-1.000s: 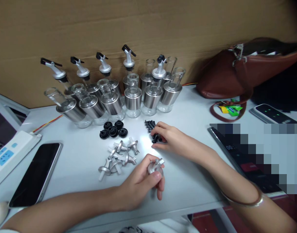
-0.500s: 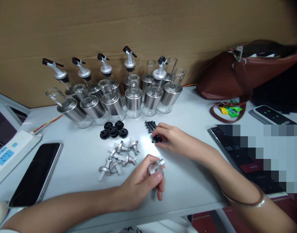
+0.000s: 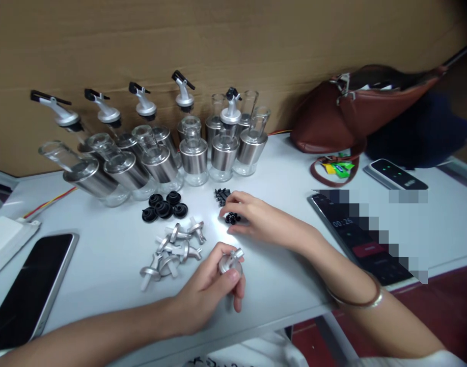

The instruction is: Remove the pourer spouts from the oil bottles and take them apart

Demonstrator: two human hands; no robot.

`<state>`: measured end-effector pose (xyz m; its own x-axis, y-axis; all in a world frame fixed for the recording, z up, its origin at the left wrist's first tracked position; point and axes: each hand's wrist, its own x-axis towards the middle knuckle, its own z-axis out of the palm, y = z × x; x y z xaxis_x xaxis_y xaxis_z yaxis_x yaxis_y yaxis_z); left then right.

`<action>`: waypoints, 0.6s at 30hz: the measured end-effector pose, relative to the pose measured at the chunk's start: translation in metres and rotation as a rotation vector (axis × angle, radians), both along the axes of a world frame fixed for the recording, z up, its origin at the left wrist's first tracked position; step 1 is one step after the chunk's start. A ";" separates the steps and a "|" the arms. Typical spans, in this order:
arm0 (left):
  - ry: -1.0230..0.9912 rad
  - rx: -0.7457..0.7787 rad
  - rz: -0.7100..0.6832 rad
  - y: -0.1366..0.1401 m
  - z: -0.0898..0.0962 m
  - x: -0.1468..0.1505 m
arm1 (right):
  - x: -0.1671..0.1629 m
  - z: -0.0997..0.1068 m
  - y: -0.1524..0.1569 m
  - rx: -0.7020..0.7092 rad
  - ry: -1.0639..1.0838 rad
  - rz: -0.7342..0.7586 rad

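Spout [image 3: 229, 265], one grey piece, sits in the left hand [image 3: 208, 293], thumb pressed on its disc and fingers curled closed beneath, above the table's [image 3: 264, 300] near edge. The right hand [image 3: 256, 219] reaches in palm down, thumb and fingers half open around small black bits [image 3: 232, 218]; whether it touches any, I cannot tell. Beside them lie black levers [image 3: 221, 196], too bunched to count. Six loose spouts [image 3: 168, 263] and five black stoppers [image 3: 163, 209] lie to the left. Behind stand twelve bottles [image 3: 194, 158] in two rows, five wearing spouts, seven bare-necked. Two phones [image 3: 30, 290] flank the work; one brown bag [image 3: 328, 117] rests at far right. Compared with half a second ago, everything appears further left in view, while both hands keep nearly the same pose.
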<state>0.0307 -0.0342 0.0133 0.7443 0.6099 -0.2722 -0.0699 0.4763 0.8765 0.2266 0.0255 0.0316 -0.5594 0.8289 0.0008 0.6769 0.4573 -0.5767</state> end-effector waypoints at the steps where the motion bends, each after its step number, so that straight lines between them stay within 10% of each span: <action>1: 0.006 0.000 0.000 0.000 0.000 0.000 | -0.001 0.000 0.000 0.010 0.004 0.004; 18: 0.014 0.006 -0.007 -0.001 -0.001 0.000 | -0.003 -0.005 0.004 0.009 0.046 0.045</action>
